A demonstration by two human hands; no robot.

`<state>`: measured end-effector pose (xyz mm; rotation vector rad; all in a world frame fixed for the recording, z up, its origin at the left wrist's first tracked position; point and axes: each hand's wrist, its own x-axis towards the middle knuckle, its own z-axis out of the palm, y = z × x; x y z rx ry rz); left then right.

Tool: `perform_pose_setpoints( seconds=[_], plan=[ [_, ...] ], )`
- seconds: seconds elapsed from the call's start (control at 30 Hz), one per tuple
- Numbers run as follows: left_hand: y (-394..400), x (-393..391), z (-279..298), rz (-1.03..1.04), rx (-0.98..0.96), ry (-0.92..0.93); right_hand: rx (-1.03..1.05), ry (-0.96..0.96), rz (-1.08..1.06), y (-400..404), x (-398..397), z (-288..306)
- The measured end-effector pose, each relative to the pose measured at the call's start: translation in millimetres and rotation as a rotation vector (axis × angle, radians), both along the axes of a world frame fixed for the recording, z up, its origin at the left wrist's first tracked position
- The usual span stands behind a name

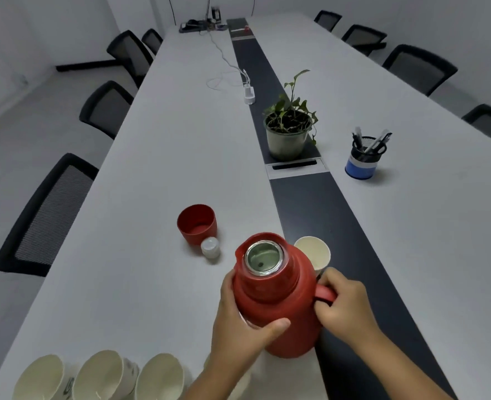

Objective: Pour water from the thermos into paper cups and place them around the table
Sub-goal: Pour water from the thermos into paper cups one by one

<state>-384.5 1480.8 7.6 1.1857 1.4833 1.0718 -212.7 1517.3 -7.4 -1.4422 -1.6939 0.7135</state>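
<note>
Three paper cups [103, 376] stand in a row at the near edge of the long white tabletop [152, 174], close under the camera, and they look empty. Just past them, two bare hands hold a red thermos [276, 301] upright on the tabletop beside its dark centre strip. Left hand [238, 321] wraps the thermos body, thumb across the front. Right hand [345, 301] curls its grip round the red handle on the right side. Its mouth is open, showing a steel rim and liner.

Beyond the thermos to the left, its red cap [197, 223] sits upside down like a cup, with the small white stopper [210, 247] touching its near side. One more paper cup [313, 254] stands just behind the thermos on the right, partly hidden; whether it holds water cannot be told.

Judging by this, opening the thermos is done, and pouring seems about to begin. No filled cup is visible at any seat, so nearly all pouring and placing remains.

Farther along are a potted plant [289, 131], a blue pen holder [364, 160] and black chairs [45, 215] on both sides.
</note>
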Motion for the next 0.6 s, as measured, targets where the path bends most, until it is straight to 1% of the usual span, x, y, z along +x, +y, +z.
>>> perform_pose_setpoints(
  seconds=[0.23,0.3,0.47,0.6],
  plan=[
    [42.4,-31.3,-5.3,0.003,-0.008,0.197,0.031,0.203,-0.077,39.3,-37.7,-31.3],
    [48.6,-38.2,-8.2,0.014,-0.005,0.223,0.036,0.217,-0.077,46.3,-46.3,-37.4],
    [54.1,-41.9,-14.2,0.044,0.047,0.207,0.015,0.217,-0.032,59.6,-55.8,-42.1],
    [57.4,-32.8,-11.6,0.1,0.105,0.3,0.012,0.179,0.129,51.3,-39.6,-43.2]
  ],
)
